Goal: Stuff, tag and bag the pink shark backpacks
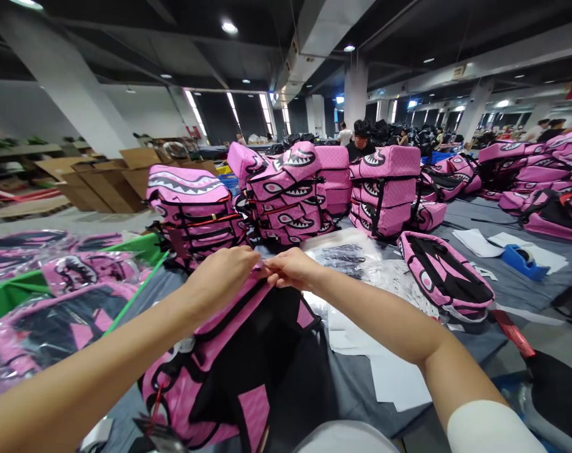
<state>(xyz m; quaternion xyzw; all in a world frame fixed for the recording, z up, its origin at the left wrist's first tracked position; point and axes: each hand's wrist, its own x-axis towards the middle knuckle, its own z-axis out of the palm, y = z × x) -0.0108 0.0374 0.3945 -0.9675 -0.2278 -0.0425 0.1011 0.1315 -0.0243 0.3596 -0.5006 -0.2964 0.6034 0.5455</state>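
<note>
A pink backpack with black straps and a shark-mouth print lies in front of me on the grey table, its top pointing away. My left hand and my right hand meet at its far top edge. Both are closed in a pinch on that edge, fingertips nearly touching each other. What exactly sits between the fingertips is too small to make out.
Stacks of the same pink backpacks stand behind my hands. Another backpack lies to the right beside white paper sheets and clear plastic bags. Bagged backpacks fill the left. A blue tape dispenser sits far right. People work in the background.
</note>
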